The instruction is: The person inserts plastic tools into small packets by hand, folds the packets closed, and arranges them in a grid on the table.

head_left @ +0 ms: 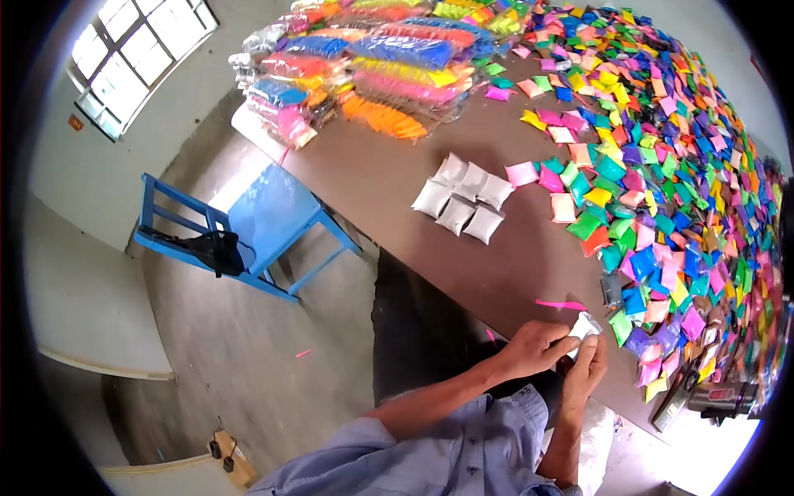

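Note:
Both my hands are at the table's front edge, pinching one small white packet (586, 324) between them. My left hand (533, 345) is closed on the packet's left side. From below, my right hand (585, 369) grips it with fingers and thumb closed. Just beyond the packet lies a thin pink strip (561, 305). Farther up the brown table, several white pillow-shaped packets (456, 213) lie side by side in two rows.
A large heap of colourful small packets (653, 157) covers the table's right side. Bundled clear bags of coloured packets (397, 54) lie at the far end. A blue chair (273, 207) holding a black bag (217, 251) stands left. A dark metallic cylinder (721, 398) sits at right.

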A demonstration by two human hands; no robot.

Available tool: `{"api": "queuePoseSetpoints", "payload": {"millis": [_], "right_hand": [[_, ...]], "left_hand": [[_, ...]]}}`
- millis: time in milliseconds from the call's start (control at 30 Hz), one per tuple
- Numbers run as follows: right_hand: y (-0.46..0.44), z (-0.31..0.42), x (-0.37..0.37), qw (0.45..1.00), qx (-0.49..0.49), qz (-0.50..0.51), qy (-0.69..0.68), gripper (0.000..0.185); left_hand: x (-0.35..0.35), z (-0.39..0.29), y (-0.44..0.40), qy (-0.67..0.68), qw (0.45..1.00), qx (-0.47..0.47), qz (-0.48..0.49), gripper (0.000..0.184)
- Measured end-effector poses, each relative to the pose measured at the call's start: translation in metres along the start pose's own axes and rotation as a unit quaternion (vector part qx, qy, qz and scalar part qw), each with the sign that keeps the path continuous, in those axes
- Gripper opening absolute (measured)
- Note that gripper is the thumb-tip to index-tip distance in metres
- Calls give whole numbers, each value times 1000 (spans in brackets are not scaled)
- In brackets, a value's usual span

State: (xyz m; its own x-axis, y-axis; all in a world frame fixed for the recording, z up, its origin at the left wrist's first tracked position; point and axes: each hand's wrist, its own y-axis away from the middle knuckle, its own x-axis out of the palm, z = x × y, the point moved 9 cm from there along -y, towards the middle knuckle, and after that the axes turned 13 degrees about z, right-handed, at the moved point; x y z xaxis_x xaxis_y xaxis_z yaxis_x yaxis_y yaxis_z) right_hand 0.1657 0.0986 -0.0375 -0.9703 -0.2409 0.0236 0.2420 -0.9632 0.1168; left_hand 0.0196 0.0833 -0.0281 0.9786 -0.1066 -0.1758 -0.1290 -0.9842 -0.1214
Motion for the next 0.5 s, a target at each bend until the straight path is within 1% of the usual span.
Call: {"api": "queuePoseSetpoints", "payload": {"millis": [33, 133, 167, 200, 267, 333, 400, 433, 467, 500], "right_hand": [[-2, -4, -3, 1000, 0, 5, 5, 30], [-2, -2, -13, 995, -90, 26, 36, 28], [-2, -10, -19, 995, -89, 31, 41, 28], [-2, -11, -18, 995, -82, 22, 42, 27], [0, -11, -15, 997, -66, 19, 21, 27], [-2, -10, -12, 997, -71, 18, 7, 28], [-1, -9, -11, 997, -81, 16, -3, 30], [3, 3, -6, 996, -83, 2, 42, 31], [4, -4, -11, 997, -66, -3, 48, 31], [3, -12, -14, 997, -52, -10, 51, 32]], "left_hand": [[2, 2, 0, -14, 1000, 13, 1, 41], [-1, -8, 1, -34, 999, 37, -1, 40], [-3, -16, 2, -42, 998, 45, -1, 39], [-7, -16, 2, -41, 999, 6, 16, 38], [-10, -16, 1, -23, 999, 22, -3, 37], [-10, -16, 3, -6, 999, 36, -14, 35], [-14, 0, 9, 114, 991, -15, -68, 29], [-30, -6, 20, 50, 995, -39, -83, 22], [-45, -4, 39, 89, 989, -31, -114, 18], [-63, 5, 61, 90, 982, 10, -163, 13]]}}
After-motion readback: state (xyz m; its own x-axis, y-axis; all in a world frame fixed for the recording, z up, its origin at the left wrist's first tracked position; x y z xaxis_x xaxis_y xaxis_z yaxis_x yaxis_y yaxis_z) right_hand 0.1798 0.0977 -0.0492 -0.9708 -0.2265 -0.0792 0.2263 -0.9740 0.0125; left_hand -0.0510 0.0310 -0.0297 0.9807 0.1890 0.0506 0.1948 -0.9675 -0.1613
